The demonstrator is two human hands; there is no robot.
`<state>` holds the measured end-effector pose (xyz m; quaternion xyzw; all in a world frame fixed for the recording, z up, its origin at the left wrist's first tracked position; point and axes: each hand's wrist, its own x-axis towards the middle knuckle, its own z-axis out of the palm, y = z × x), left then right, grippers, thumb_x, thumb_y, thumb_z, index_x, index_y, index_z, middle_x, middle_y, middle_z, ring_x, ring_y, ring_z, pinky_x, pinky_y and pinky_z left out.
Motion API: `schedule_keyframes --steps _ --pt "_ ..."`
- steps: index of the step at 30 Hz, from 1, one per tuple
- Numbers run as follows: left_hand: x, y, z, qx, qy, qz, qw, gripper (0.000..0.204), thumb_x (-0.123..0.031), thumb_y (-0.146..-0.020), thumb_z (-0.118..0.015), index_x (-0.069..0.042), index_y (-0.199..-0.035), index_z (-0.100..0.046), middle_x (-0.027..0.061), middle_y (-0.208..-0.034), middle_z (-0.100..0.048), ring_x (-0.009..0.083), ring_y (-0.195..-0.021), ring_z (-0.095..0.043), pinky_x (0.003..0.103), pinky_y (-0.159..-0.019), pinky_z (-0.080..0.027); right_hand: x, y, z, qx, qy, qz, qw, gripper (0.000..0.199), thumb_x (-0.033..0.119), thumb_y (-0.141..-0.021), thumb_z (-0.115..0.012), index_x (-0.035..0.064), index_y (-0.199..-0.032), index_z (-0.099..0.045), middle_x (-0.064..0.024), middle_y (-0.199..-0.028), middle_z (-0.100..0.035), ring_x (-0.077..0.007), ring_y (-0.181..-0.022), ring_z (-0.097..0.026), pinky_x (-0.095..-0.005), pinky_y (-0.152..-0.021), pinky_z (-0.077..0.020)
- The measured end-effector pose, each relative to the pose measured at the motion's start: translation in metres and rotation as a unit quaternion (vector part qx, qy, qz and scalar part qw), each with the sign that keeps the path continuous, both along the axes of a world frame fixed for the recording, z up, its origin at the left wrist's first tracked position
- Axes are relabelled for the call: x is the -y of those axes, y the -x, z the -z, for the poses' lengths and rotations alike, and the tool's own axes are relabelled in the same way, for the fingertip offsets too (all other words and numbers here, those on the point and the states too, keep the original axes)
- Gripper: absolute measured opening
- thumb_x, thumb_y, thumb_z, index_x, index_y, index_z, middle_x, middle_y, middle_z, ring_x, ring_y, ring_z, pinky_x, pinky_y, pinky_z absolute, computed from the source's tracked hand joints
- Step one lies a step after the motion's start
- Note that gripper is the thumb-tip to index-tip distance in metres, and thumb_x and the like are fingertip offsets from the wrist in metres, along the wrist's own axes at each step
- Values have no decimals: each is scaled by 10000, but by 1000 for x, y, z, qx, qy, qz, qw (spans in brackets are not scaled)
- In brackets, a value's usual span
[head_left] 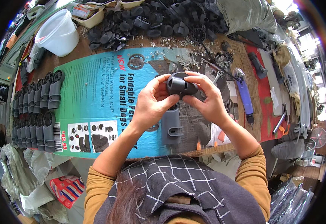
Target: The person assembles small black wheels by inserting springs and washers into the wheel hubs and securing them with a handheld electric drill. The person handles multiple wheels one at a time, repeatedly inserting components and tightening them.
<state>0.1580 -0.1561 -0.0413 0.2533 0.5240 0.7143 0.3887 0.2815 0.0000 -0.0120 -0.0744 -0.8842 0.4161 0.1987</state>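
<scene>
Together, left hand (150,106) and right hand (207,100) grip a black plastic part (180,85) — seemingly a wheel hub.

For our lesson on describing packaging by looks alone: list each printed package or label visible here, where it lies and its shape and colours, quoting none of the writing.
Flattened carton: spread on the bench under both hands, teal-blue, pale lettering, small product photos, barcode patch.
Red printed pack: lower left beside the bench, rectangular, red with blue-white markings.
Small label: in a cream tray, top left, too blurred to describe.
</scene>
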Motion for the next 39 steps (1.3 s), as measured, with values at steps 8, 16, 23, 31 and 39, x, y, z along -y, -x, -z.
schedule_keyframes --steps 8,16,23,31,39 --pt "35 8 30 -388 232 26 892 937 -540 -672 -793 -13 -1377 -471 164 -1294 -504 313 -1210 -437 415 -1055 -353 -11 -31 30 141 -37 101 984 356 82 -752 -749 45 -1060 -575 -130 -1202 -617 -316 -1131 -559 -402 -964 -433" --pt "33 5 52 -429 288 54 854 908 -551 -652 -784 -61 -1365 -506 125 -1317 -504 315 -1236 -408 441 -1053 -322 13 -9 13 44 -91 -18 995 419 52 -754 -722 48 -1157 -607 -130 -1229 -614 -291 -1128 -584 -374 -985 -443" --pt "32 9 51 -401 255 36 879 646 -491 -821 -675 -58 -1290 -577 135 -1232 -563 331 -1170 -463 434 -1016 -361 15 13 22 145 -95 -59 983 388 93 -761 -724 65 -1141 -647 -131 -1205 -620 -311 -1138 -570 -395 -977 -455" --pt "21 23 41 -402 260 120 869 532 -345 -795 -738 -22 -1198 -610 172 -1125 -583 347 -1114 -499 423 -987 -404 -2 12 33 231 134 -76 961 430 10 -773 -732 48 -1191 -639 -134 -1323 -585 -199 -1190 -572 -353 -989 -456" --pt "-4 30 15 -300 372 227 848 501 -253 -788 -764 23 -1173 -603 159 -1086 -648 246 -1018 -611 358 -874 -485 14 -6 76 86 115 -39 989 383 33 -854 -675 40 -1227 -587 -129 -1364 -546 -202 -1248 -518 -343 -1035 -414"
